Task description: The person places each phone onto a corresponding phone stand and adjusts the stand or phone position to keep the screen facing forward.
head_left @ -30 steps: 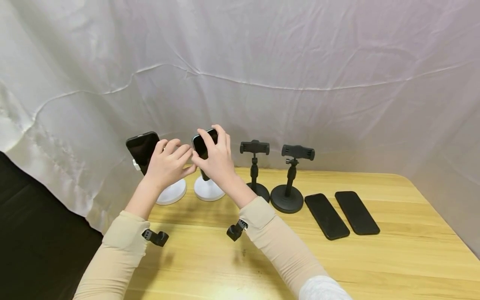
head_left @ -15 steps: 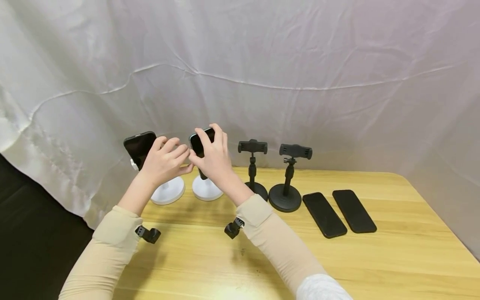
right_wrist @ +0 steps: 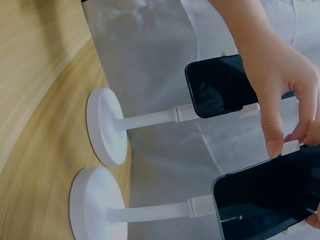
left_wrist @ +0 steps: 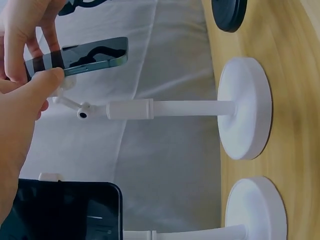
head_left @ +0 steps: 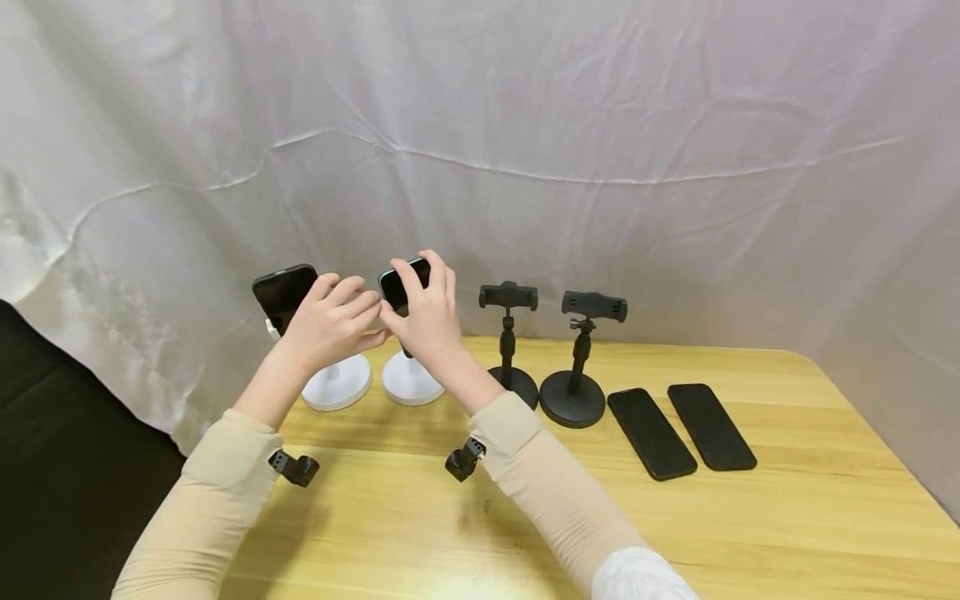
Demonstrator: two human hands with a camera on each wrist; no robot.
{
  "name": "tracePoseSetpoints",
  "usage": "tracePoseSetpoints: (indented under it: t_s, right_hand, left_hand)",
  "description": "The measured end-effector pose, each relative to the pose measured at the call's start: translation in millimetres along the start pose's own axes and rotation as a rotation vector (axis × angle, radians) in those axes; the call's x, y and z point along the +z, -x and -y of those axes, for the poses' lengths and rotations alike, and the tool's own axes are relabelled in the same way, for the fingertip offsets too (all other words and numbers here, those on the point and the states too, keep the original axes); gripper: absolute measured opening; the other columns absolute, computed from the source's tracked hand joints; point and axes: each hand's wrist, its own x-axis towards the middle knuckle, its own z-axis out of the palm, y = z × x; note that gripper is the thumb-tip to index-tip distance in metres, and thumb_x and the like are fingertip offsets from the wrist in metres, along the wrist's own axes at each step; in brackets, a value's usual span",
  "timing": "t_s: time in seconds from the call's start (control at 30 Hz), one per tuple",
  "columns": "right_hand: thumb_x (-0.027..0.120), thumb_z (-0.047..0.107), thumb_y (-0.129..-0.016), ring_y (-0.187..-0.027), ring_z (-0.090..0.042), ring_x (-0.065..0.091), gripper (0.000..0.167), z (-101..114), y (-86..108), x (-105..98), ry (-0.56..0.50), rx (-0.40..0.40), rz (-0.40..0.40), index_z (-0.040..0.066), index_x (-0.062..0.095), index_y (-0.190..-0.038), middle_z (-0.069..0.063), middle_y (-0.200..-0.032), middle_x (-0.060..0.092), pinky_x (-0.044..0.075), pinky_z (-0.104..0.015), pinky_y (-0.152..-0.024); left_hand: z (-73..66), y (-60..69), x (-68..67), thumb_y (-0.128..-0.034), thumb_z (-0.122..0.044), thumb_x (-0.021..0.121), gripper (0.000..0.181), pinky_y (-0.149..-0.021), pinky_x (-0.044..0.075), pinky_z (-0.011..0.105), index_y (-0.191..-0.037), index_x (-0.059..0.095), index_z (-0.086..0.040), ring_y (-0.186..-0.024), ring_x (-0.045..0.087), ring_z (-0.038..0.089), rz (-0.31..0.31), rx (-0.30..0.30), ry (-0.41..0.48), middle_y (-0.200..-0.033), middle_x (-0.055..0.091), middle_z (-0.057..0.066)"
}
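A dark phone is tilted in the holder of the second white stand. My right hand grips this phone across its face, fingers at the far side and thumb at the near side. My left hand pinches the holder's white clamp end at the phone's edge, as the right wrist view shows. In the left wrist view the phone appears side-on above the white pole. Fingers partly hide the holder.
Left of the hands, another dark phone sits on a white stand. Two black stands with empty clamps are to the right, then two black phones lying flat. A pale curtain hangs behind.
Both hands and the held phone have shifted slightly left since a second ago. Their hold looks the same, and the other phones and stands have stayed put.
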Motion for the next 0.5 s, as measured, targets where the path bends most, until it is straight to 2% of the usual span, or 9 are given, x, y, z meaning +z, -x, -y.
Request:
tracePoseSetpoints:
  t_s: [0.2,0.5]
  right_hand:
    - [0.074,0.029,-0.084,-0.116,-0.036,0.047,0.047,-3,-2.8,-4,-0.024,0.026,0.023,0.014,0.058,-0.126,-0.02,-0.138,0.042,0.052,-0.043,-0.089]
    - [0.076,0.028,-0.082,-0.115,-0.032,0.045,0.047,-3,-7.5,-9,-0.094,0.112,0.08,0.016,0.058,-0.123,-0.016,-0.137,0.04,0.05,-0.041,-0.087]
  left_hand:
    - [-7.8,3.3,5.1,-0.0937,-0.041,0.053,0.04,-0.079,0.041,0.047,-0.087,0.069,-0.005,-0.09,0.058,0.031,0.015,-0.093,0.024,-0.085,0.071,0.006]
    - [-22.2,8.7,13.3,-0.0934,-0.045,0.054,0.044,-0.08,0.04,0.048,-0.089,0.067,-0.004,-0.092,0.058,0.032,-0.03,-0.251,0.033,-0.086,0.067,0.009]
